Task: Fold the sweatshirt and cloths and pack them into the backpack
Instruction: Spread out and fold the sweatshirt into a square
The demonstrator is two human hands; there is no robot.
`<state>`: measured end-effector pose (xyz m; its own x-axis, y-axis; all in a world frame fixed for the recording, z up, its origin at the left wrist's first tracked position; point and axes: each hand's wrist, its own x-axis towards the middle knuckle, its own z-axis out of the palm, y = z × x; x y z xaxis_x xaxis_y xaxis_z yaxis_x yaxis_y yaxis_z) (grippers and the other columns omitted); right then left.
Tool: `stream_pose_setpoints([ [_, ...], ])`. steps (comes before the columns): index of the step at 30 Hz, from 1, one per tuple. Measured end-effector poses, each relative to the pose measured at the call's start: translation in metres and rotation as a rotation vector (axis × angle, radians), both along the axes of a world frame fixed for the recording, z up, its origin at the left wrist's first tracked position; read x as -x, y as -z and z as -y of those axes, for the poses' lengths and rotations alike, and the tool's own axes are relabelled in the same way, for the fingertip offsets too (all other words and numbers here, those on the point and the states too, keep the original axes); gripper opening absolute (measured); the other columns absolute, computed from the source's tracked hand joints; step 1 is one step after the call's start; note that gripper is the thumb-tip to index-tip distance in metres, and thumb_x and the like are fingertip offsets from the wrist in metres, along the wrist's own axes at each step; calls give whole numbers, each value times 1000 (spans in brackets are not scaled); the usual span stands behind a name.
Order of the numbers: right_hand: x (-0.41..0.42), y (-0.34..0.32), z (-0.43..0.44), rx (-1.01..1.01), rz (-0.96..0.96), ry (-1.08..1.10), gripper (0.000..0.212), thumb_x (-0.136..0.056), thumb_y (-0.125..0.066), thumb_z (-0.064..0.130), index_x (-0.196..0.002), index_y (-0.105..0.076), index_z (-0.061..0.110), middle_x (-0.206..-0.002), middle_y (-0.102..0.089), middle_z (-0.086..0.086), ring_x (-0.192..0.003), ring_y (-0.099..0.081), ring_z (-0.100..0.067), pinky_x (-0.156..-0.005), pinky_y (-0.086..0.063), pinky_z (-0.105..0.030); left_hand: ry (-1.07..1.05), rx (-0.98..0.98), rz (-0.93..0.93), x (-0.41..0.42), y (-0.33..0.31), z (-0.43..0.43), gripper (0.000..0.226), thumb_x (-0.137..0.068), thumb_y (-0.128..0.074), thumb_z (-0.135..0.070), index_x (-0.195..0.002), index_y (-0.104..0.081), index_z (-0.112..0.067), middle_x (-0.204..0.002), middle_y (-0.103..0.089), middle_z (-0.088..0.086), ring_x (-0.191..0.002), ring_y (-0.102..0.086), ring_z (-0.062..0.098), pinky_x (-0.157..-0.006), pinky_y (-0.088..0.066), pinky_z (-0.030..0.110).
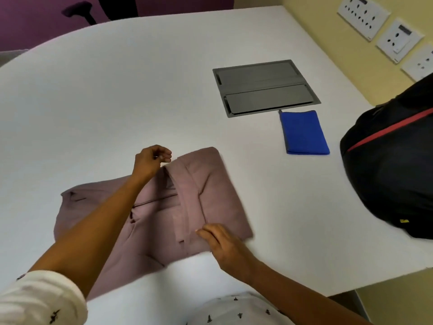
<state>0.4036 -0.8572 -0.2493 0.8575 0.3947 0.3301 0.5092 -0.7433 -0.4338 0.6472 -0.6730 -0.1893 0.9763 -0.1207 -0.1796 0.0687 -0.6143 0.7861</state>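
Observation:
A mauve sweatshirt [206, 198] lies partly folded on the white table [117, 102], its right part turned over into a flat panel. My left hand [150, 161] hovers at the far left corner of that panel, fingers loosely curled, with no cloth visible between them. My right hand [222, 245] rests on the panel's near edge with fairly straight fingers. A folded blue cloth [304, 132] lies further right. The black backpack [393, 174] with a red stripe sits at the table's right edge.
A grey recessed cable hatch [264, 87] is set into the table behind the blue cloth. White wall sockets [379, 24] line the yellow wall at right. A dark chair [79, 10] stands beyond the far edge.

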Motion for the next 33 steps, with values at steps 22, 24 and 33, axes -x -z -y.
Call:
stream_pose_setpoints([
  [22, -4, -8, -47, 68, 233, 86, 17, -93, -59, 1, -107, -68, 3, -100, -64, -10, -92, -61, -24, -81, -52, -26, -9, -555, 300, 7, -10, 7, 18, -87, -43, -2, -92, -60, -7, -80, -64, 8, -86, -53, 31, -88, -21, 40],
  [24, 1, 13, -52, 109, 149, 33, 28, -86, -65, -1, -113, -65, 6, -108, -61, -9, -98, -58, -23, -83, -52, -27, 3, -639, 227, 11, 6, -4, 13, -89, -48, -8, -90, -60, -9, -83, -67, 8, -85, -58, 31, -90, -22, 41],
  [33, 8, 9, -14, 57, 80, 117, 30, -100, -48, 23, -116, -66, 5, -116, -65, -10, -113, -54, -21, -99, -44, -32, 5, -371, 272, 16, 34, 3, 57, -91, -63, -32, -138, -36, -15, -115, -61, 6, -108, -55, 26, -94, -22, 40],
])
